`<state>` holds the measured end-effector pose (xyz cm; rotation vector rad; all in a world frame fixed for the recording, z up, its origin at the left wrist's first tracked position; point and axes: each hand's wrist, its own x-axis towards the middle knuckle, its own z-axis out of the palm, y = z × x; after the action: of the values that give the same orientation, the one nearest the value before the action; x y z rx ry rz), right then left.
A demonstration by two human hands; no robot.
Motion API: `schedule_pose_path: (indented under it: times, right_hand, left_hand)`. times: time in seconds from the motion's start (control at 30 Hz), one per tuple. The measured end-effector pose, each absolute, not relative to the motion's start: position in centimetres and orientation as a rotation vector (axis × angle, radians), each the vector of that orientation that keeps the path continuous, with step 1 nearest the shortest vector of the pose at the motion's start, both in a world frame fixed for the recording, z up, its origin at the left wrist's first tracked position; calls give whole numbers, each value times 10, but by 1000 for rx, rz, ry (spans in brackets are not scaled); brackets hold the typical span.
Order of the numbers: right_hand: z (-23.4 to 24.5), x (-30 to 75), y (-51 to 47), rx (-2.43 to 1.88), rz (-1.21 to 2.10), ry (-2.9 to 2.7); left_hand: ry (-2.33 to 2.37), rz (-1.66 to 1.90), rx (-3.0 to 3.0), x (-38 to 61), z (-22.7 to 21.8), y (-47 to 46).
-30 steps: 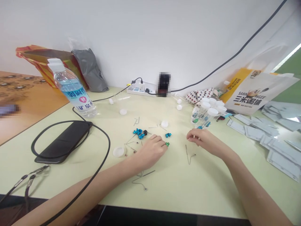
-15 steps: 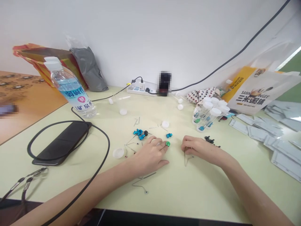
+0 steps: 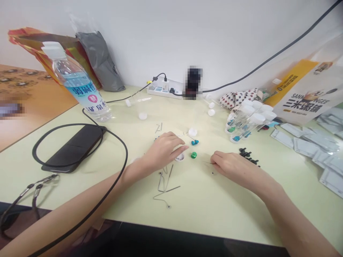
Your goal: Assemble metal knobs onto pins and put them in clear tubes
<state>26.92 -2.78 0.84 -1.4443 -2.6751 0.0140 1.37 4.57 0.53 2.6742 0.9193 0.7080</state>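
Observation:
My left hand (image 3: 162,151) hovers over the parts at the table's middle, fingers stretched out with nothing visible in them. It hides most of the blue metal parts (image 3: 157,138) beneath. Just right of its thumb lie a white cap (image 3: 180,157) and a green metal part (image 3: 193,155). Behind these are a blue metal part (image 3: 194,142) and another white cap (image 3: 192,131). My right hand (image 3: 232,165) is closed in a pinch on a thin bent metal wire (image 3: 208,162), which points left from the fingertips. Several bent wires (image 3: 166,190) lie in front of my left hand.
Black screw-like parts (image 3: 248,155) lie behind my right hand. Capped clear tubes (image 3: 250,121) stand at the right, near white cards (image 3: 302,142) and a paper bag (image 3: 308,92). At the left are a water bottle (image 3: 80,89), a phone (image 3: 75,150) and a looped black cable (image 3: 125,150).
My left hand has come off the green part and shifted left, uncovering the white cap. The wire in my right hand has turned from pointing down to pointing left. The view has tilted slightly.

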Motion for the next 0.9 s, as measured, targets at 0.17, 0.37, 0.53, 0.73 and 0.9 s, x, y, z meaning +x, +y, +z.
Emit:
schedule_pose_path:
  times: [0.17,0.37,0.53,0.73,0.9]
  right_hand:
    - [14,256,-25,-1319,631,-2211]
    - [-14,229,-17,-1105,857,-1515]
    - [-27,222,-9,-1137,767,-1550]
    - [-26,223,-10,-1200,672,-1648]
    - [-26,221,-10,-1230,619,-1712]
  left_hand:
    - [1054,870,2524,13,10,48]
    - [1166,870,2285,10,20,50]
    - [1208,859,2237,6,22,55]
    - [1259,941,2265,0,23,60]
    - [1313,916,2415,-1,15,67]
